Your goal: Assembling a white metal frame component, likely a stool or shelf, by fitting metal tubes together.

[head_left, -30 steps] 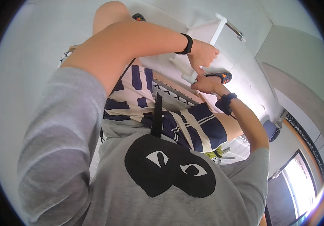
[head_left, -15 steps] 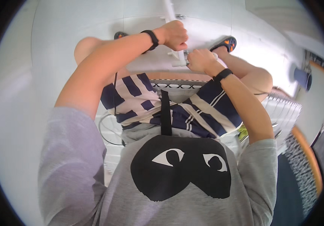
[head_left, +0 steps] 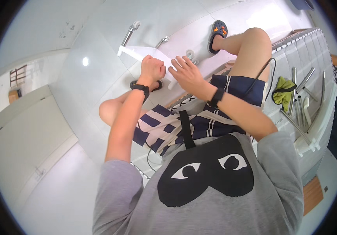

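Observation:
A long white part (head_left: 132,52) with metal tube legs and wheel-like ends reaches from the far left toward my knees, above the floor. My left hand (head_left: 151,71) is closed in a fist around its middle. My right hand (head_left: 189,76) hovers beside its near end, fingers bent and spread apart. I cannot tell whether those fingertips touch the white part. One metal leg (head_left: 127,38) stands out at the far end, and a shorter metal leg (head_left: 162,42) sits farther along the side.
On the quilted white mattress (head_left: 313,49) at my right lie several metal tubes (head_left: 305,79), a yellow-green glove (head_left: 282,93) and a white curved piece (head_left: 306,111). A black cable (head_left: 268,66) loops over my thigh. My feet, in dark clogs (head_left: 218,30), rest on the tiled floor (head_left: 102,74).
My view has turned, bringing the mattress and its tubes into sight. My right hand has loosened from the near end of the white part; my left fist stays on it.

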Tool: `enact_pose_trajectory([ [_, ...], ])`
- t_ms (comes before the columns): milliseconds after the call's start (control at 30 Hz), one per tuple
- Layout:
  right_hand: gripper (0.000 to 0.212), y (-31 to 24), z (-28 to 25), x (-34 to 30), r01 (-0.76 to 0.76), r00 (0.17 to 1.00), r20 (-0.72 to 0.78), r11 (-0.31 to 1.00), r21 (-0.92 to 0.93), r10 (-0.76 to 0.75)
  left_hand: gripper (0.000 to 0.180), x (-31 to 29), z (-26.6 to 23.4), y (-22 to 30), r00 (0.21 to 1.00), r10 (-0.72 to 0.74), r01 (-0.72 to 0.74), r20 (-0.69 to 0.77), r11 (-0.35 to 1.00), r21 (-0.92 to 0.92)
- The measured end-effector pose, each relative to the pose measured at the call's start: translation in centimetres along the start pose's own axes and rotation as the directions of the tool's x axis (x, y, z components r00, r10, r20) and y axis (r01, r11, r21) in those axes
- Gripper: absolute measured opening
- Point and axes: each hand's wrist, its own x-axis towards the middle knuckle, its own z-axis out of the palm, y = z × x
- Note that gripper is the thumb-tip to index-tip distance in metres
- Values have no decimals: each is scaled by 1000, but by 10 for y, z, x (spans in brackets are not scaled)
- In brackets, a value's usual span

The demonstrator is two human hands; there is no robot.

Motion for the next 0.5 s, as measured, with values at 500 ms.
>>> enact_pose_trajectory([
  [500,62,31,49,-23,-859,472,517,240,453,714,26,39,20,66,641,-767,758,-38,639,-129],
])
